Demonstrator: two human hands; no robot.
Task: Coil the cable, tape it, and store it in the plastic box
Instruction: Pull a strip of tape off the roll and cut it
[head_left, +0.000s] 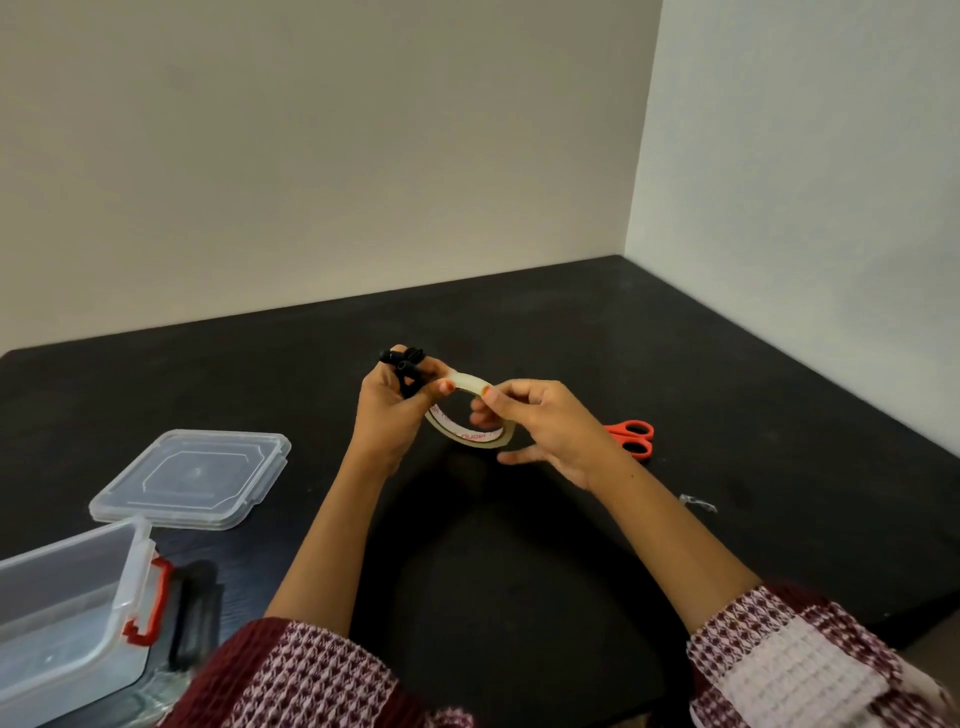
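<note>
1. Left grip (387, 410) clenched round coiled black cable (408, 364), thumb steadying tape roll (467, 436); keeps the coil tight above worktop (519, 322).
2. Right grip (545, 426) pinches roll, likely finding tape end.
3. Plastic box (78, 597) open, ready.

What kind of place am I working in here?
Likely a plain desk in a room corner: black tabletop, two bare walls meeting behind it, orange scissors and a plastic box.
</note>
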